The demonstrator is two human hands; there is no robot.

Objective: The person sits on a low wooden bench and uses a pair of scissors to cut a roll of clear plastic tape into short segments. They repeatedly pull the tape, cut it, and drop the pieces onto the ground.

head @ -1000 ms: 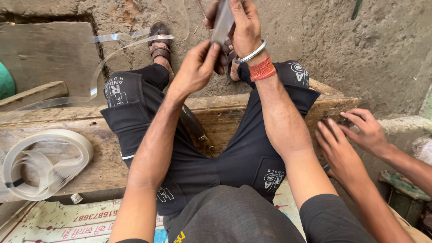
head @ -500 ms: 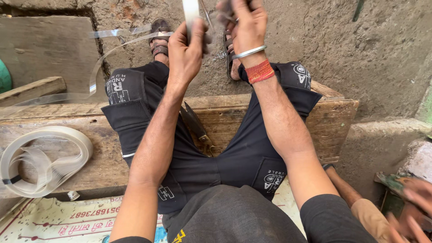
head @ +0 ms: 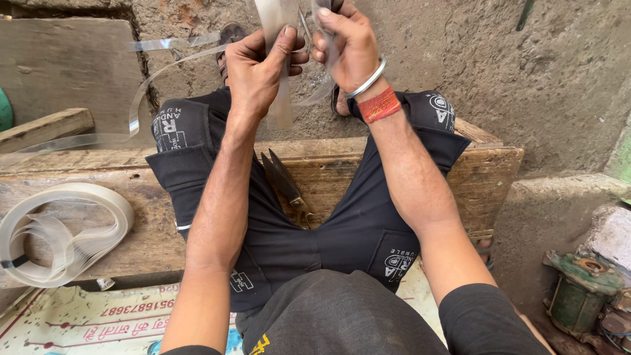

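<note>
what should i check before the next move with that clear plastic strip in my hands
1. Left hand grip on the clear plastic strip: ok, thumb and fingers pinch it.
2. Right hand grip on the strip's other part: ok, pinched near the top edge.
3. Strip's upper end: cannot tell, it runs out of view.
4. Dark metal shears: ok, lying closed on the wooden bench between the legs, apart from both hands.
5. Coiled roll of clear strip: ok, resting on the bench at the left.
6. Loose tail of strip: not ok, it loops freely past the left knee.
</note>
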